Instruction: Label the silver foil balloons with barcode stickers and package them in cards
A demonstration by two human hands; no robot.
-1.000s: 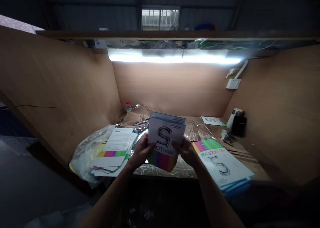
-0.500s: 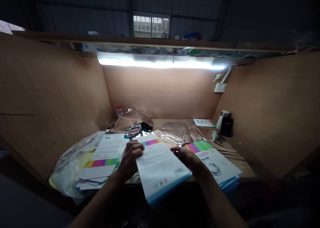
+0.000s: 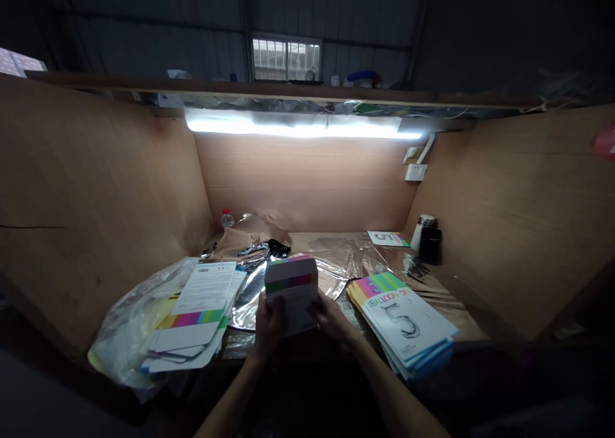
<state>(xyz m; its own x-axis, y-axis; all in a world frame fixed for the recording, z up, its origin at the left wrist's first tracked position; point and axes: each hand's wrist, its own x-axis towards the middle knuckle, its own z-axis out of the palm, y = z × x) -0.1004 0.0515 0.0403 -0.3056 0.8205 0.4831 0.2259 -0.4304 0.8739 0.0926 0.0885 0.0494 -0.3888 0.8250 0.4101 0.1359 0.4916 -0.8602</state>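
My left hand (image 3: 271, 324) and my right hand (image 3: 331, 317) grip a printed paper envelope (image 3: 300, 307) by its two sides, in front of me at the table's edge. Its rounded flap points away from me, above a stripe of coloured blocks. The face towards me lies in shade. To the right is a stack of white balloon packets (image 3: 408, 319) with a large 5 on the top one. Left of my hands, a loose pile of similar envelopes (image 3: 202, 297) lies with text and coloured bands facing up, flaps towards me.
Clear plastic wrapping (image 3: 129, 335) spreads under the left pile. Shiny film (image 3: 331, 249) covers the table's middle. Towards the back stand a red-capped bottle (image 3: 227, 219), a single 5 packet (image 3: 387, 238), a flask (image 3: 423, 228) and a dark phone-like object (image 3: 430, 246). Wooden panels (image 3: 504, 214) wall in both sides.
The packet that lay slanted between my hands, text side up, is out of sight there; the right stack shows more fully. My hands now hold an envelope upright, flap end away.
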